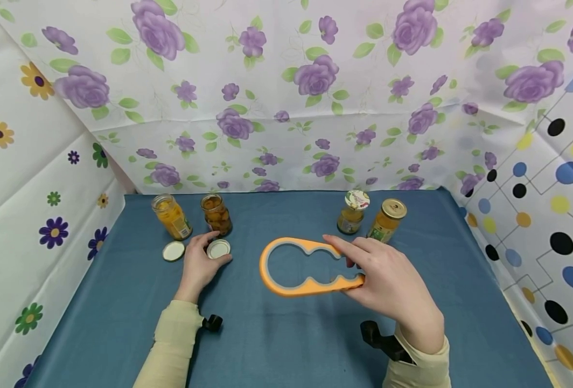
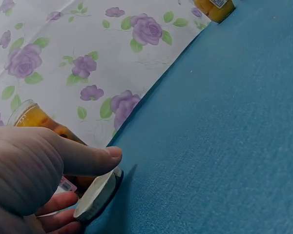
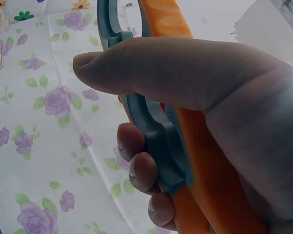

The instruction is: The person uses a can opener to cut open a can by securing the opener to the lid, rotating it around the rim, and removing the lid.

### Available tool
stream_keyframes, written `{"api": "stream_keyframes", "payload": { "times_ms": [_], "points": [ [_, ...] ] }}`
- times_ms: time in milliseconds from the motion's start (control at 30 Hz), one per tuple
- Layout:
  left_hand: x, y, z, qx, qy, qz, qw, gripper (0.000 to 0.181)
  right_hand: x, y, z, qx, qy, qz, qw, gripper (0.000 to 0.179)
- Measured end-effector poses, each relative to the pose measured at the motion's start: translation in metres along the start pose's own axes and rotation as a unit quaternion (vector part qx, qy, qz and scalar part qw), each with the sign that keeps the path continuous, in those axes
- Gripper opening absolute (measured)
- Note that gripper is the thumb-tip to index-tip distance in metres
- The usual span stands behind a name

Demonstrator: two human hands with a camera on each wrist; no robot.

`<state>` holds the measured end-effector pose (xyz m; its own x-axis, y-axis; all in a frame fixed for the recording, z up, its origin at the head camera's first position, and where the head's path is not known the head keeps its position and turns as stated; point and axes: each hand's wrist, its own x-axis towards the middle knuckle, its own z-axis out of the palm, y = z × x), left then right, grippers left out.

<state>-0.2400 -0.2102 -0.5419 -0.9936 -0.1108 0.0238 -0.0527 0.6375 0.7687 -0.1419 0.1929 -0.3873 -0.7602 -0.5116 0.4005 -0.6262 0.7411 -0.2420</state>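
Head view: the right hand (image 1: 385, 272) grips the orange jar opener (image 1: 311, 289) by its handle ends, its long axis running sideways and its rounded loop pointing towards the left hand (image 1: 199, 268), in the gap between the two hands. Two lidded jars stand just beyond the right hand, much nearer to it than to the left: the gold-lidded jar (image 1: 387, 220) close past the knuckles, the white-lidded jar (image 1: 350, 218) beyond the forefinger. The loop points away from both. The left hand has thumb and forefinger spread around the near lid (image 1: 218, 249), which lies on the tabletop (image 1: 286, 345); whether it pinches the lid I cannot tell. Just past its fingertips stands the dark jar (image 1: 217, 216), and further to its left the yellow jar (image 1: 172, 216), both lidless, with the far lid (image 1: 173, 251) beside that hand. Count: one opener, four jars, two loose lids, two hands.

Left wrist view: one lid sits between thumb and fingers, and parts of two jars show, one behind the thumb, one far off.

Right wrist view: one opener, thumb across it, three fingertips curled against its lined inner side; two jars show partly, well apart from the hand.
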Motion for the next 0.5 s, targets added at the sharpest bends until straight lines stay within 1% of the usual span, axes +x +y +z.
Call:
{"api": "stream_keyframes", "payload": {
  "times_ms": [167, 267, 367, 500],
  "points": [
    [0.0, 0.002, -0.003, -0.004, 0.014, 0.007, 0.9999, 0.072, 0.001, 0.0, 0.001, -0.002, 0.001, -0.004, 1.0, 0.095],
    [0.0, 0.006, -0.003, -0.01, 0.034, 0.017, 0.9992, 0.07, 0.001, 0.0, 0.001, -0.004, 0.004, -0.004, 1.0, 0.094],
    [-0.001, 0.01, -0.004, -0.023, 0.07, 0.031, 0.9968, 0.065, 0.002, 0.001, 0.002, 0.001, 0.005, -0.003, 1.0, 0.094],
    [-0.006, 0.016, -0.005, -0.057, 0.125, 0.057, 0.9889, 0.054, 0.005, 0.006, 0.008, 0.007, 0.0, 0.005, 1.0, 0.094]
  ]
}}
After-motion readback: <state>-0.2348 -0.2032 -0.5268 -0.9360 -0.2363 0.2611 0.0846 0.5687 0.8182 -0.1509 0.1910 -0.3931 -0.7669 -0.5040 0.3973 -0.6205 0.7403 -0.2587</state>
